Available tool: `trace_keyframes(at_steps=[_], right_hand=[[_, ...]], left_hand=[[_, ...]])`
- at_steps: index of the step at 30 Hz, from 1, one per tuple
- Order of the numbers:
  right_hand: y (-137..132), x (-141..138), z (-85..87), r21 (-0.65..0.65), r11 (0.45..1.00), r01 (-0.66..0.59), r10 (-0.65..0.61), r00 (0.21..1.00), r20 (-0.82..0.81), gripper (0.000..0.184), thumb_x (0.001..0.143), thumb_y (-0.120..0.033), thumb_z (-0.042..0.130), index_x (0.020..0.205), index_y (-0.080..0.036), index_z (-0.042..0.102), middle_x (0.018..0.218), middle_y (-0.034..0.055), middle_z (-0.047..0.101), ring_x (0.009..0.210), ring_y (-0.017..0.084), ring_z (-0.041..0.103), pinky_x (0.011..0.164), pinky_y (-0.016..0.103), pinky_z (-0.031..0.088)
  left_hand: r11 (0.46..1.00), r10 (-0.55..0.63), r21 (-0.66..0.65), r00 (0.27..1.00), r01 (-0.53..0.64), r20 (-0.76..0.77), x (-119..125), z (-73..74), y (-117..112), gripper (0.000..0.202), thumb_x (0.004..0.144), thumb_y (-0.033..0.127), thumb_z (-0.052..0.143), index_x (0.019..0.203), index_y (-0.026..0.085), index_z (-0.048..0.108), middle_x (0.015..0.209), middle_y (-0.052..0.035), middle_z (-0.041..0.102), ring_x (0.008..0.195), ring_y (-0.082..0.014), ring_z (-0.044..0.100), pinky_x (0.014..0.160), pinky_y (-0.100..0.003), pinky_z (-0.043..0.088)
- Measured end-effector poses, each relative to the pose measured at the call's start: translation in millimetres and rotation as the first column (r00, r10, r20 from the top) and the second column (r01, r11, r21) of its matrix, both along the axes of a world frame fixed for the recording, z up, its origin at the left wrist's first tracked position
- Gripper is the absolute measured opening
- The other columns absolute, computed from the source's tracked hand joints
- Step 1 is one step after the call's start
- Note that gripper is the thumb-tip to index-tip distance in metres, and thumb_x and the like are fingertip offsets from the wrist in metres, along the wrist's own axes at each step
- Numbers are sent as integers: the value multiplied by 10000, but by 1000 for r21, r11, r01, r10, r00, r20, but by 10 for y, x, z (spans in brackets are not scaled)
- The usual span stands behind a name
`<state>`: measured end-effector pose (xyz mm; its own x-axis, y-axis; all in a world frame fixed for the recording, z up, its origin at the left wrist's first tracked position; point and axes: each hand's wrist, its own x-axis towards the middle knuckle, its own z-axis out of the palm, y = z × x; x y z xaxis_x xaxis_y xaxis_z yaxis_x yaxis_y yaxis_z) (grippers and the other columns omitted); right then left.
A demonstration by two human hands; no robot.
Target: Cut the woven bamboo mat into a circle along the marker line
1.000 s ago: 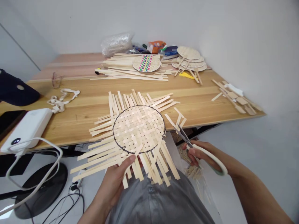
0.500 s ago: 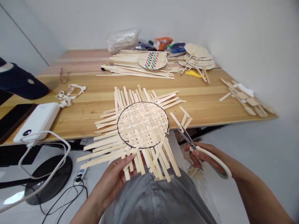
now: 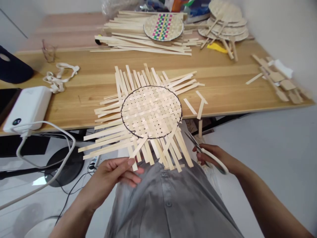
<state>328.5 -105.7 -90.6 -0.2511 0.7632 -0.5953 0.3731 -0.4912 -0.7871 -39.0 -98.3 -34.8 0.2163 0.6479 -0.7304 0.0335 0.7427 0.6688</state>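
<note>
A woven round of pale flat strips (image 3: 151,111), bordered by a dark stitched line, lies over the table's front edge, its loose strip ends fanning out all round. My left hand (image 3: 116,172) pinches one strip end at its lower left, thumb on top, with the other fingers spread below. In my right hand (image 3: 218,157) is a pair of scissors with white handles (image 3: 214,160); the blades point up and left, slightly apart, just right of the lower strips and not touching them. Short cut strips (image 3: 190,106) lie right of the round; another piece (image 3: 200,128) shows below the edge.
Long strips (image 3: 138,46) and a colourful woven disc (image 3: 163,27) lie at the back. Finished fans (image 3: 226,23) are stacked at back right, wooden handles (image 3: 282,79) at far right. A white power bank (image 3: 28,107) with a cable stands left, near a coiled strap (image 3: 60,74).
The view has tipped downward. My right hand has drawn the scissors back from the cut pieces at the table edge. My left fingers have spread beneath the strip. One cut piece has dropped lower.
</note>
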Motion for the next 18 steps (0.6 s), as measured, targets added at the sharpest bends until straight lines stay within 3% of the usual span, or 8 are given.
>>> trace_keyframes(at_steps=[2,5,7,10,12,15,18], right_hand=[[0,-48,-49,-21,999,32,-33,999,-25,565,755,-674,686,992,-164,631,725,14,591,639,157,589,590,287,496],[27,-80,-99,-50,990,129,-131,991,-39,590,681,-693,729,921,-162,634,684,6,591,599,148,569,566,289,491],[43,-67,-126,-75,972,224,-227,973,-33,593,635,-697,756,865,-167,623,670,2,587,577,140,556,571,297,499],[48,-10,-164,-69,936,347,-347,938,11,537,641,-671,764,768,-176,599,665,4,583,558,134,551,564,295,500],[42,44,-192,-59,918,392,-391,920,35,508,662,-655,757,733,-181,590,672,11,594,556,136,556,549,290,490],[28,128,-241,-69,900,430,-430,903,26,520,646,-665,767,733,-182,592,682,16,604,565,141,563,546,290,486],[14,194,-286,-73,890,450,-450,893,16,549,630,-690,769,725,-182,587,676,10,595,562,141,565,560,297,494]], left_hand=[[989,-149,26,989,149,-6,-152,-30,-61,383,730,537,795,849,174,826,791,-108,800,603,-199,722,570,-265,589],[903,-427,21,903,428,-44,-315,-144,-122,396,813,535,709,919,171,825,807,-107,793,634,-181,703,605,-248,558],[857,-507,14,849,515,-148,-315,-242,-116,400,825,543,676,859,171,818,769,-84,776,622,-165,670,588,-231,519],[844,-489,56,809,533,-326,-147,-365,-60,437,841,550,625,629,183,731,588,-28,676,522,-140,568,528,-225,437],[816,-463,164,797,554,-388,32,-416,-22,411,855,502,620,582,204,694,537,-13,620,513,-148,535,525,-240,402],[797,-332,390,874,461,-354,325,-485,14,177,802,369,725,680,242,750,619,-43,653,684,-221,615,627,-280,449],[845,-165,472,962,252,-217,581,-595,55,127,839,347,726,896,234,745,892,-75,713,871,-234,649,766,-339,527]])
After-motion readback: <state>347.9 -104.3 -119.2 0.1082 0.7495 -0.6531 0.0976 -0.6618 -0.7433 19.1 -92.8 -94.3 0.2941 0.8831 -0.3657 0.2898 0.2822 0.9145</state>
